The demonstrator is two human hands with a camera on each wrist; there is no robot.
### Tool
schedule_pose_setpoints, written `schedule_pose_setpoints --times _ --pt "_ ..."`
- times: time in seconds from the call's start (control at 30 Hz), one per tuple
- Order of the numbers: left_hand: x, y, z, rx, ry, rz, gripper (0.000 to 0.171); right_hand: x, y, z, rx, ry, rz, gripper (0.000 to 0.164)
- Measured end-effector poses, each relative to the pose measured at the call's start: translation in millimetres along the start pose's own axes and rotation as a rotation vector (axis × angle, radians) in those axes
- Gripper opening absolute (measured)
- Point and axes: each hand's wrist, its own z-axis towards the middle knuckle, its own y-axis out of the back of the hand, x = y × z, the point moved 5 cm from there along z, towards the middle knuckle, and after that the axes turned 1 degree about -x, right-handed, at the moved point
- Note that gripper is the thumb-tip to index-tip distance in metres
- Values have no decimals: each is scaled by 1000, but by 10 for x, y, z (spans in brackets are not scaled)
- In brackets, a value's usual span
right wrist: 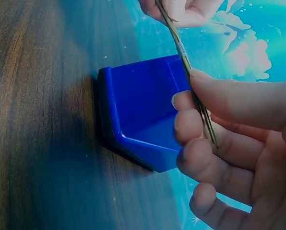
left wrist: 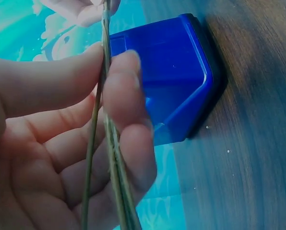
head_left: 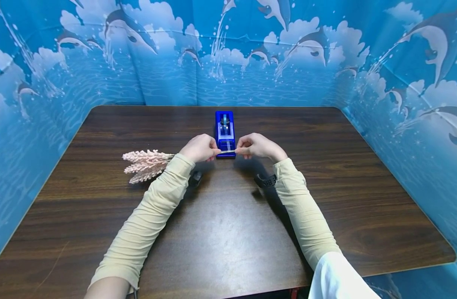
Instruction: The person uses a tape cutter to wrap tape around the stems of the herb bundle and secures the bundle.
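Pale pink flower sprays (head_left: pixel 147 164) lie to the left of my left hand (head_left: pixel 201 148), their thin stems running behind that wrist. Thumb and fingertips of the left hand pinch the bundled green-brown stems (left wrist: pixel 118 177). Opposite it, my right hand (head_left: pixel 260 146) pinches the same bundle near its cut ends, which poke out past the fingers in the right wrist view. Between both hands, a shiny clear band (right wrist: pixel 181 50) shows on the stems, looking like tape. Just beyond the stems stands a blue tape dispenser (head_left: pixel 225 128) with its roll; the bundle passes in front of its near end.
Dark wood-grain table (head_left: pixel 221 232) lies beneath both forearms. A dark wrist device (head_left: pixel 265 181) sits at the right wrist, another (head_left: pixel 195 179) at the left. Behind the table's far edge hangs a blue dolphin-print curtain (head_left: pixel 168 79), which also runs along both sides.
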Motion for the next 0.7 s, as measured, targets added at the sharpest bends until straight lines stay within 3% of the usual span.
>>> schedule_pose_setpoints --times 0.3,0.6,0.7 --pt "11 52 -5 -91 -5 29 22 -19 -45 10 66 -10 -1 35" --pt "23 56 -5 -133 -19 28 19 10 -12 14 -18 -9 -53 24" --pt "28 50 0 -114 -15 29 20 20 1 20 -38 -17 -64 23"
